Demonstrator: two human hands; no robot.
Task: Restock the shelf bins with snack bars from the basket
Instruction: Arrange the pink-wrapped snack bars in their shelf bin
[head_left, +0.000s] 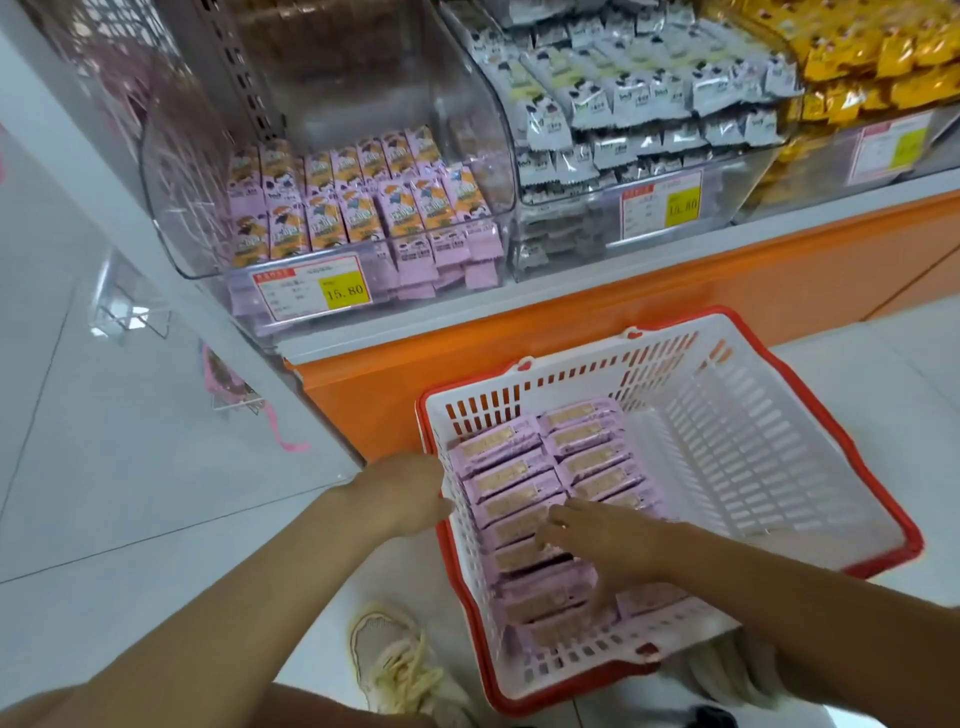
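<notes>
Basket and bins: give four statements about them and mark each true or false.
1. The basket holds pink snack bars. True.
2. The right hand is reaching into a shelf bin. False: it rests on the bars in the basket.
3. The left bin holds pink packs. True.
4. The middle bin holds no packs. False: white packs are stacked high in it.

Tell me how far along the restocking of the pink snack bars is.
Done: the left bin already holds rows of pink bars, with room above. In hand: the right hand rests on the bars in the basket, nothing lifted yet; the left hand is at the basket's wall. Left: two rows of bars in the basket.
</notes>
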